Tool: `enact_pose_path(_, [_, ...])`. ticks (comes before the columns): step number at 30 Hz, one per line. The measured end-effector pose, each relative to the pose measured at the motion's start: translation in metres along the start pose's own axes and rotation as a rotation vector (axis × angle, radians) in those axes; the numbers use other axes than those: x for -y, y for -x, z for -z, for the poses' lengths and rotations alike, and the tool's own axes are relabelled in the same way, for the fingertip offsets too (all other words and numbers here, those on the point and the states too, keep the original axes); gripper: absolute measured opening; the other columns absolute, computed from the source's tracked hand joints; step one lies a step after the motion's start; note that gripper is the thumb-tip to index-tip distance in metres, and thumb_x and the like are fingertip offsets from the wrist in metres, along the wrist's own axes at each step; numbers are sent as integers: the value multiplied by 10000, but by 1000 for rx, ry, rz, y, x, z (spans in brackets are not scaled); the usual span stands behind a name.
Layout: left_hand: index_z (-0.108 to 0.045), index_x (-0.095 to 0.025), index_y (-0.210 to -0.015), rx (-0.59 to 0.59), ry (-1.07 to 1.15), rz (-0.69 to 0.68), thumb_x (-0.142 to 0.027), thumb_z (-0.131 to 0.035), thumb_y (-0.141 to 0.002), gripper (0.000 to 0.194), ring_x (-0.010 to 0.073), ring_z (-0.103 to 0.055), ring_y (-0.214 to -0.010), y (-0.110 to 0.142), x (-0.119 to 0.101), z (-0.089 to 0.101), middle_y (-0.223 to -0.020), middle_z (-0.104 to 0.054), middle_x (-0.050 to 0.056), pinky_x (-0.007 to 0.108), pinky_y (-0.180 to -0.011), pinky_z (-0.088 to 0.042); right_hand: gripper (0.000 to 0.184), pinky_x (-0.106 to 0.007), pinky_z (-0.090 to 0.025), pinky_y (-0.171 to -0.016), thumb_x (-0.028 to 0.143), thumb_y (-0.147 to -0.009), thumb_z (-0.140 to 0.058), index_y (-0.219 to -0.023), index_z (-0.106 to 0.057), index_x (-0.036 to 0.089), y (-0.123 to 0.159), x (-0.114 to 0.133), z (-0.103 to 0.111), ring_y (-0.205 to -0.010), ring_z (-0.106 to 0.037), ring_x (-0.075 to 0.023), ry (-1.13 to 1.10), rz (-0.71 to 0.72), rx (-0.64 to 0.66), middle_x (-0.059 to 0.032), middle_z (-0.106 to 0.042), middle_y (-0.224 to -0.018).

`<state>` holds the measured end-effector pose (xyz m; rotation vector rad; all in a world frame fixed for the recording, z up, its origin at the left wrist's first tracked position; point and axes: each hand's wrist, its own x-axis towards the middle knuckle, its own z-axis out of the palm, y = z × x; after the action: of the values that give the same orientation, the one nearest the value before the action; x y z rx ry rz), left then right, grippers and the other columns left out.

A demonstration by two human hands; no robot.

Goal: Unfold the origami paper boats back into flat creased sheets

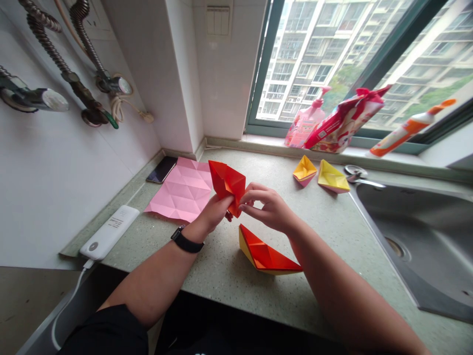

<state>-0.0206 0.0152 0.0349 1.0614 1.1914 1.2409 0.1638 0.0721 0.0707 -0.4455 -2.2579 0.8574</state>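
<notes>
Here, left hand (pixel 209 214) and right hand (pixel 268 207) pinch origami (pixel 227 185).

Two bare forearms, the left forearm (pixel 148 281) and the right forearm (pixel 343 291), angling in from the lower corners and converging at the centre. Left hand (pixel 210 214) raised, tilted inward, wrist slightly bent, thumb and fingers closed in a pinch. Black watch strap (pixel 187 240) around the left wrist; dark sleeve (pixel 107 333) covering the upper left arm. Right hand (pixel 268 209) just beside the left, back turned upward, knuckles high, its fingers (pixel 254 197) curled and reaching toward the left hand, thumb and forefinger pinching. Both elbows out of view, hands close together but not touching.
</notes>
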Motion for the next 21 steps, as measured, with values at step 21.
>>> enact_pose_path(21, [-657, -196, -806, -238, -452, -148, -228, -512, -949, 207, 186, -627, -661, -4, -1, 12, -704, -681, 27, 277, -616, -452, 133, -323, -531, -685, 354, -957, -695, -913, -651, 236, -2, 4, 6, -727, -620, -166, 164, -225, -182, -22, -669, -863])
